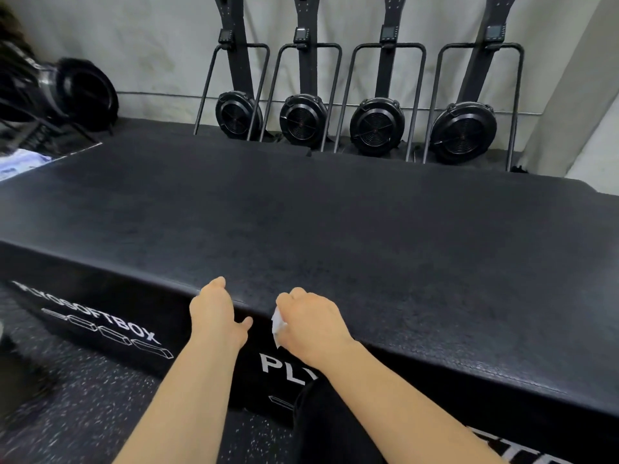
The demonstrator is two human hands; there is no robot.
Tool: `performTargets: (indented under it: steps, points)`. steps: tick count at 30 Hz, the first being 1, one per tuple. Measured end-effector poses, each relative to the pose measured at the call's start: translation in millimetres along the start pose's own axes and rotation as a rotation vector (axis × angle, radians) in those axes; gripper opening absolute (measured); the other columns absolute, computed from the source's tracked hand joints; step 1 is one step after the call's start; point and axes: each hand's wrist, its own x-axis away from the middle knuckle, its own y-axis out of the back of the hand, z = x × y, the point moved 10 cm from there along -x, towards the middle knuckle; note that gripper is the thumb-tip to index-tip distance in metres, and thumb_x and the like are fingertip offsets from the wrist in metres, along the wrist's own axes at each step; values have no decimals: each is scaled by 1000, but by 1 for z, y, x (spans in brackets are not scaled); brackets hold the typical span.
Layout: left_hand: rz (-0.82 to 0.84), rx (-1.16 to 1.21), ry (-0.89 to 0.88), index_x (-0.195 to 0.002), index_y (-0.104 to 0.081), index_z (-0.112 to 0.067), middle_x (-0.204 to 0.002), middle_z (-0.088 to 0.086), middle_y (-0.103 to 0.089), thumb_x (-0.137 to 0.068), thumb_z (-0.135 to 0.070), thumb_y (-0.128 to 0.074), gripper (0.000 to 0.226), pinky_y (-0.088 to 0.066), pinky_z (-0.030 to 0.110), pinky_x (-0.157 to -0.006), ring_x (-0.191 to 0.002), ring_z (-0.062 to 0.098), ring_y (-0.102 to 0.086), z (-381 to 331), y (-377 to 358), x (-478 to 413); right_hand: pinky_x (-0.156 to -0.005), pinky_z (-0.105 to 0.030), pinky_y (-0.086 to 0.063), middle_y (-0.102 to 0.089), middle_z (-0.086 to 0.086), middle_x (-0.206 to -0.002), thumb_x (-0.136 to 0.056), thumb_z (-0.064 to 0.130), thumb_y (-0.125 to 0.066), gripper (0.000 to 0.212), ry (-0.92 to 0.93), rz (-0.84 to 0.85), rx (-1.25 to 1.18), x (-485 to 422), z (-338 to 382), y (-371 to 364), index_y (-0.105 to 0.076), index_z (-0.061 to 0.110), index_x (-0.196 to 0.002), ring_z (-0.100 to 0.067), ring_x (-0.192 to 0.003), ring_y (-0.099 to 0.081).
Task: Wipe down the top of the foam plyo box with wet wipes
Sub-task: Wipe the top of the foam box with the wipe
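Observation:
A long black foam plyo box [318, 216] fills the middle of the view, its textured top facing up and white lettering on its near side. My right hand [310, 321] sits at the box's near top edge and grips a crumpled white wet wipe [278, 324], which shows below my fingers. My left hand [217, 313] rests beside it on the same edge, fingers relaxed over the top and thumb out toward the right hand, holding nothing.
Several black ski-trainer machines [375, 125] stand in a row against the wall behind the box. A blue-and-white wipes packet [20, 164] lies at the far left. Speckled rubber floor [83, 413] lies below, and a dark trouser leg [321, 423] shows near the bottom.

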Motion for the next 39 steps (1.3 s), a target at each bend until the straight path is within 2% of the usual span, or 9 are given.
performTargets:
  steps: [5,9,12,15,18,21,26,36,39]
  points:
    - [-13,92,44,-142,-42,-18,-139,16,-43,-98,-23,-53,46,-46,55,-86,-128,32,-44,-6,17,-12,-66,-36,-31,-48,-10,-97,-93,17,-49,7,82,52,-47,-42,44,-20,-47,11,-97,-28,-81,-46]
    - [-22,99,69,-137,-47,-22,-98,7,-54,-100,-29,-47,37,-47,40,-62,-82,20,-56,-15,32,-22,-67,-34,-33,-49,-10,-111,-90,11,-59,22,182,106,5,-70,78,-33,-51,9,-110,-27,-93,-52]
    - [-47,109,63,-135,-49,-23,-89,8,-56,-101,-31,-44,35,-50,36,-66,-78,21,-60,-23,44,-28,-66,-34,-32,-45,-10,-114,-89,6,-56,23,243,124,26,-82,95,-34,-50,10,-111,-23,-84,-43]
    - [-5,192,72,-141,-43,-17,-121,14,-59,-102,-32,-44,42,-54,42,-85,-108,25,-61,-25,47,-34,-65,-33,-32,-44,-6,-109,-91,9,-53,16,275,172,27,-86,99,-31,-51,12,-107,-21,-81,-39]
    - [26,230,85,-146,-36,-14,-144,15,-46,-102,-36,-41,50,-42,43,-101,-129,26,-49,-22,50,-38,-65,-33,-35,-44,-1,-97,-92,12,-48,4,283,239,39,-81,94,-26,-49,16,-91,-22,-79,-46]
    - [26,243,85,-147,-34,-11,-143,14,-48,-102,-37,-39,52,-41,43,-104,-128,25,-51,-22,55,-38,-64,-30,-39,-48,2,-93,-89,13,-48,8,243,286,93,-73,77,-25,-48,19,-82,-23,-83,-55]
    - [13,259,52,-147,-35,-11,-140,13,-51,-103,-38,-38,51,-41,42,-106,-125,24,-53,-34,67,-38,-54,-23,-30,-47,7,-85,-86,17,-50,12,180,297,90,-63,58,-26,-46,24,-77,-14,-75,-50]
    - [14,342,29,-145,-39,-11,-142,13,-50,-103,-38,-38,50,-38,38,-104,-128,24,-51,-56,79,-71,-53,-25,-30,-38,5,-96,-94,8,-42,12,269,199,116,-106,118,-39,-40,21,-94,-17,-74,-41]
    - [16,395,31,-145,-40,-12,-141,13,-50,-103,-37,-37,48,-37,38,-106,-129,24,-50,-63,91,-87,-57,-26,-32,-33,5,-103,-96,11,-46,14,370,157,149,-124,150,-47,-48,21,-105,-16,-84,-40]
